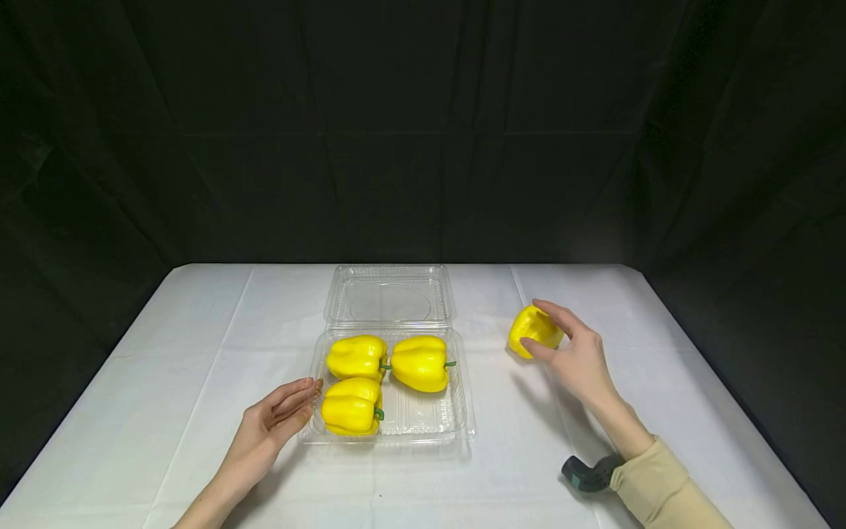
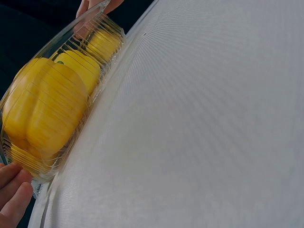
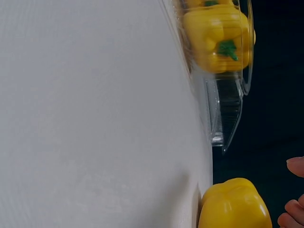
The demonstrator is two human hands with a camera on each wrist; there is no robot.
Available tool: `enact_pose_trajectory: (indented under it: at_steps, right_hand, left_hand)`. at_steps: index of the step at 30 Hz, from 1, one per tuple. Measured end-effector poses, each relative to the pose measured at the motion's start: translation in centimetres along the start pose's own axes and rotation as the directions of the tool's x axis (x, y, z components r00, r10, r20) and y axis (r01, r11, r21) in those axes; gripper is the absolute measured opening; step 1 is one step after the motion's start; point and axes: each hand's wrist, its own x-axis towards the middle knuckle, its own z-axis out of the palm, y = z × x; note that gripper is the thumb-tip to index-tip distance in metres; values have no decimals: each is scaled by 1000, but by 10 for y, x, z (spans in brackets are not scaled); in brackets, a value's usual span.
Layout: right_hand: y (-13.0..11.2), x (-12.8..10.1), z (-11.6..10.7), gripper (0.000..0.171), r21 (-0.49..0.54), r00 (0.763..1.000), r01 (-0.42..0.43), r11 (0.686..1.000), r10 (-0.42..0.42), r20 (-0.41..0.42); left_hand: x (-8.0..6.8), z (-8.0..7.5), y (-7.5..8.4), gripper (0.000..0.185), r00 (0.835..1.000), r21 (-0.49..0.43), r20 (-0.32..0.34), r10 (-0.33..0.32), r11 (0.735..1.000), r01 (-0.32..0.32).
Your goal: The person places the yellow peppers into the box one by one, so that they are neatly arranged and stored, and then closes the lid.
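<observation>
A clear plastic clamshell container (image 1: 423, 430) lies with its lid (image 1: 388, 294) folded back. Three yellow bell peppers with green stems sit in it: one back left (image 1: 357, 357), one back right (image 1: 421, 364) and one front left (image 1: 350, 408). My left hand (image 1: 264, 430) rests its fingertips against the container's left wall, fingers loosely bent. Over to the right, another yellow bell pepper (image 1: 529, 332) lies on the table. Around it my right hand (image 1: 576, 360) spreads thumb and fingers; in the right wrist view they stand apart from this pepper (image 3: 235, 206).
A white cloth (image 1: 198, 353) covers the table. Black curtains (image 1: 410, 132) hang behind and at both sides. On the right wrist, below the beige sleeve (image 1: 661, 485), is a dark camera device (image 1: 588, 474).
</observation>
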Motion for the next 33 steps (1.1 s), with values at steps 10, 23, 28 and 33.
enact_pose_trajectory:
  at_steps: [10,23,28,33]
  right_hand:
    - [9,4,-3,61,-3,1000,-3,1000,3,-4]
    - [18,7,-7,70,-6,996,-75,997,76,39]
    - [23,7,-7,75,-5,994,-94,996,94,49]
    - [28,8,-6,79,-7,993,-104,995,105,59]
  left_hand:
    - [0,0,-1,41,1000,-6,4,7,1000,-7]
    - [0,0,1,40,1000,-1,-3,-1,1000,1]
    - [0,0,1,40,1000,-1,-3,-17,1000,17]
    - [1,0,2,40,1000,-6,-1,-17,1000,17]
